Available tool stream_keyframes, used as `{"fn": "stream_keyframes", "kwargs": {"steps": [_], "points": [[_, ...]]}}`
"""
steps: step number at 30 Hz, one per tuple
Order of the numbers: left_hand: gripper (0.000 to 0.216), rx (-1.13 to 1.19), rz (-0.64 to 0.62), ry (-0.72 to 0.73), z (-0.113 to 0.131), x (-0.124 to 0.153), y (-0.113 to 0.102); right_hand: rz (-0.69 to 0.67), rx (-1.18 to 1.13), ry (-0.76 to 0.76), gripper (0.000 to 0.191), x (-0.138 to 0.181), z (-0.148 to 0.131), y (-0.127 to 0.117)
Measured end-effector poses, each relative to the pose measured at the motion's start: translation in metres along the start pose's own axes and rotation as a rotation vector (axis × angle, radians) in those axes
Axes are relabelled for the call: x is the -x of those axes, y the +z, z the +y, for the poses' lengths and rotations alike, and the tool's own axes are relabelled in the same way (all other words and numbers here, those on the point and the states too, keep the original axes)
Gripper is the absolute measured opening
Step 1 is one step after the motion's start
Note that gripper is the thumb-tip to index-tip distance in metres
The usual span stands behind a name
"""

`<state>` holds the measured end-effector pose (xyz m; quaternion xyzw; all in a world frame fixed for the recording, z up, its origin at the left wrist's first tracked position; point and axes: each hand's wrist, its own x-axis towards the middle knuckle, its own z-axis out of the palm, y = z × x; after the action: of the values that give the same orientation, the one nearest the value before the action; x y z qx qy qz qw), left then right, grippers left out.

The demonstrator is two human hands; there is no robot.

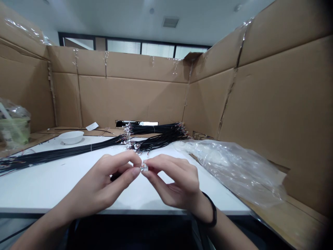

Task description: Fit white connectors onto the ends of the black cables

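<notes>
Over the front part of the white table, my two hands meet fingertip to fingertip. My right hand (pixel 179 177) pinches a small white plastic connector (pixel 145 167) between thumb and fingers. From the left, my left hand (pixel 111 177) pinches thin wires (pixel 142 167) that run up to the connector; the fingertips hide most of them. Whether the wires sit inside the connector or only touch it, I cannot tell. A dark bit, perhaps black cable, shows beneath the curled left fingers. Beyond my hands lie bundles of black cables (pixel 156 135) with white connectors at their ends.
Another long black cable bundle (pixel 78 151) stretches across the left of the table (pixel 65 187). A white bowl (pixel 71 137) stands behind it, and a cup in a plastic bag (pixel 15 128) at far left. Right, a clear plastic bag (pixel 234 166) lies against cardboard walls (pixel 145 93).
</notes>
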<state>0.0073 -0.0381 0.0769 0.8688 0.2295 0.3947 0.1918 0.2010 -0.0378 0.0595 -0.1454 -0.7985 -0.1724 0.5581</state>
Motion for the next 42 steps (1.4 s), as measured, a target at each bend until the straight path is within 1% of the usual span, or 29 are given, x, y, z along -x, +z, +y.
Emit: {"fn": "stream_keyframes", "kwargs": {"steps": [3,7,13,16,22,36,42], "points": [[0.018,0.024,0.006,-0.008,-0.001,-0.001,0.004,0.062,-0.027,0.03,0.019,-0.003,-0.003,0.003],[0.019,-0.008,0.032,-0.014,-0.002,0.0,0.008,0.127,0.034,0.05,0.024,-0.003,-0.007,0.006],[0.018,-0.103,0.093,0.077,-0.001,0.004,0.011,0.145,0.112,0.032,0.028,-0.002,-0.01,0.006],[0.015,-0.156,0.101,0.137,-0.002,0.003,0.012,0.149,0.124,0.019,0.028,-0.001,-0.012,0.006],[0.014,-0.232,0.112,0.26,-0.004,0.002,0.013,0.178,0.082,0.001,0.026,-0.002,-0.015,0.004],[0.014,-0.243,0.111,0.326,-0.006,0.003,0.013,0.176,0.07,0.019,0.024,-0.002,-0.017,0.001],[0.012,-0.237,0.106,0.328,-0.008,0.002,0.013,0.176,0.051,-0.007,0.023,-0.004,-0.016,0.002]]}}
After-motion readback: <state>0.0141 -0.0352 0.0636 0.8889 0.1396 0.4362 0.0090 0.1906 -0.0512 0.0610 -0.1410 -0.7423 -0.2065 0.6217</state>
